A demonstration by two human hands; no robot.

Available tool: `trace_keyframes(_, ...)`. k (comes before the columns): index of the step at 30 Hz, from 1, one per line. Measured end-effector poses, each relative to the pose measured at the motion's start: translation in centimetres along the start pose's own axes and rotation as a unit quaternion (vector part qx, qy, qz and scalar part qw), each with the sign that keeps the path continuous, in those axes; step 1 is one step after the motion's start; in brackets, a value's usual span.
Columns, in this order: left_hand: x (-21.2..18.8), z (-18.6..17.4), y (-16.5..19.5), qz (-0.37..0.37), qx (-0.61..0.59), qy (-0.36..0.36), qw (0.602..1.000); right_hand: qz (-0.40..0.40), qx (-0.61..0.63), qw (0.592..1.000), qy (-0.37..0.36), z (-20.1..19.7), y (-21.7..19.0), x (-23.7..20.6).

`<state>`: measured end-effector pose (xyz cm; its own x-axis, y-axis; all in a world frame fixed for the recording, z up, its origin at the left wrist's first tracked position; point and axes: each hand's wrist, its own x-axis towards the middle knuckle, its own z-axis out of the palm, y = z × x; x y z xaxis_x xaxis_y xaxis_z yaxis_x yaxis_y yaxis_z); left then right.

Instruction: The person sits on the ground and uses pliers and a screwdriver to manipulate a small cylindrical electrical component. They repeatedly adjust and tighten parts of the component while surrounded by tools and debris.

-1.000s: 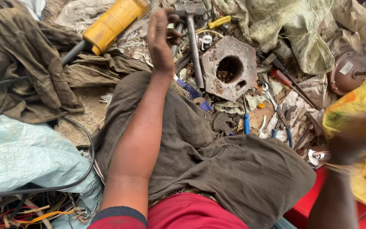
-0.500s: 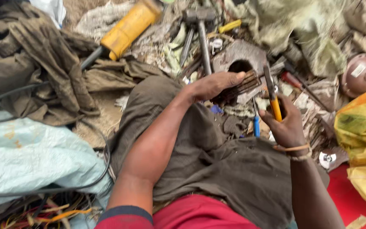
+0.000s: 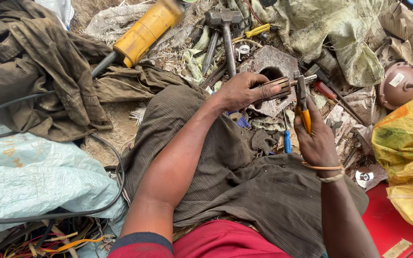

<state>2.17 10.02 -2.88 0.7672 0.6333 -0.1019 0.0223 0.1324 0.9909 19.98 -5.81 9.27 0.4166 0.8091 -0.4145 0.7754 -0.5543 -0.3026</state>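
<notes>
Pliers (image 3: 302, 102) now gripping rusty part (image 3: 276, 89), left hand (image 3: 242, 91) steadying, right hand (image 3: 315, 138) raised

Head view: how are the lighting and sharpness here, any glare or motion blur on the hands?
Head view: soft, even daylight, no hard shadows or glare; left hand, right hand and orange-handled pliers are sharp; only the yellow tool at the top edge looks slightly smeared.

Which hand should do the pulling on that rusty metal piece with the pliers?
Probably the right hand: it already grips the orange-handled pliers, whose jaws sit at the end of the rusty metal piece. The left hand is wrapped around that piece, steadying it.
</notes>
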Motion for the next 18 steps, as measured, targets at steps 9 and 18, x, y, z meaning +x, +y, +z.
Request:
trace_keyframes(9,-0.4,-0.3,1.3,-0.012,-0.002,0.015,1.000,-0.156,0.017,0.985,0.074,1.3,1.5,0.7)
trace_keyframes(18,1.0,-0.8,-1.6,0.015,-0.021,-0.022,0.999,-0.051,0.009,0.996,0.077,2.6,3.8,2.3)
